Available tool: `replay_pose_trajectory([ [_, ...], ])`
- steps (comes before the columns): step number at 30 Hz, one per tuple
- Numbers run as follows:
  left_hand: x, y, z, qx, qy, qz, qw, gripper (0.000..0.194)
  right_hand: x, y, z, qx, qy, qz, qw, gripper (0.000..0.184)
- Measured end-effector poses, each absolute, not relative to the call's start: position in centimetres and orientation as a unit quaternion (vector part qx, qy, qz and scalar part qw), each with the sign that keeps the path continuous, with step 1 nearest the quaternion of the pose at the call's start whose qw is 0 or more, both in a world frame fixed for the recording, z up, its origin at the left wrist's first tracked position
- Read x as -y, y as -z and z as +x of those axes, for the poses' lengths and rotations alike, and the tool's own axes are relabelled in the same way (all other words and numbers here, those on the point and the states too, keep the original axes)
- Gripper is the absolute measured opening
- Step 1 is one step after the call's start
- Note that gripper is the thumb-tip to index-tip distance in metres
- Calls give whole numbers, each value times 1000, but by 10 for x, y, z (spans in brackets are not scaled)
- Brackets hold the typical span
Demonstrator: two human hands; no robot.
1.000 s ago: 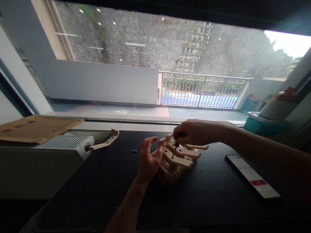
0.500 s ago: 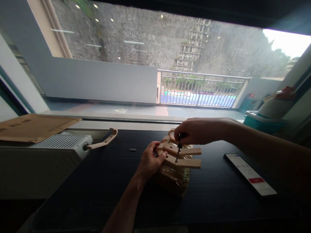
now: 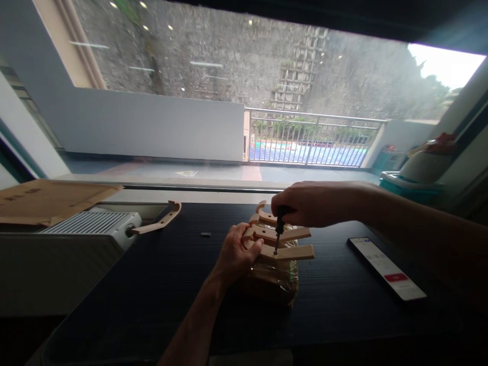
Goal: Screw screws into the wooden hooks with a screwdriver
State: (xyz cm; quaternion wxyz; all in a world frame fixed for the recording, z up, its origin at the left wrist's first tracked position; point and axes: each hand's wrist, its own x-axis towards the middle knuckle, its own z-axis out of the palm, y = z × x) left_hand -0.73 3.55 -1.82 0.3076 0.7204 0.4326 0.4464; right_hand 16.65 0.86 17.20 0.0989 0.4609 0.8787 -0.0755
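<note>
A stack of curved light wooden pieces (image 3: 295, 251) rests on a clear plastic bag (image 3: 272, 284) in the middle of the dark table (image 3: 152, 284). My left hand (image 3: 236, 254) is closed on the left ends of these pieces. My right hand (image 3: 308, 203) grips a small black-handled screwdriver (image 3: 278, 229) held upright, its tip down on the front wooden piece. A small screw (image 3: 205, 234) lies loose on the table to the left of my hands.
One more curved wooden piece (image 3: 158, 222) leans at the table's far left beside a white ribbed heater (image 3: 87, 226) with a cardboard sheet (image 3: 41, 198) on it. A phone (image 3: 387, 268) with a lit screen lies at the right. A window runs behind.
My left hand went from open beside the wooden pieces to closed on their left ends. The pieces turned to lie more level, and the screwdriver stands more upright.
</note>
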Motion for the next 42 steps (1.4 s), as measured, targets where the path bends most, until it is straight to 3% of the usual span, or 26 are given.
replay_pose_trajectory([
  [8,-36,17,-9,-441,-437,734,276,22,-10,-163,169,-868,44,485,100,28],
  [17,-37,19,-9,-442,-423,747,260,18,-10,-174,167,-866,104,479,99,21],
  [27,-37,18,-7,-442,-437,730,285,18,-11,-167,169,-869,58,482,90,25],
  [30,-34,11,-15,-430,-419,729,329,27,-11,-168,169,-874,66,473,87,24],
  [34,-30,-1,-30,-355,-326,734,479,64,-10,-168,170,-881,91,457,78,24],
  [36,-30,-3,-32,-360,-315,723,498,59,-10,-167,170,-881,99,456,79,24],
  [42,-30,11,-14,-438,-396,739,325,45,-15,-167,166,-879,53,465,90,20],
])
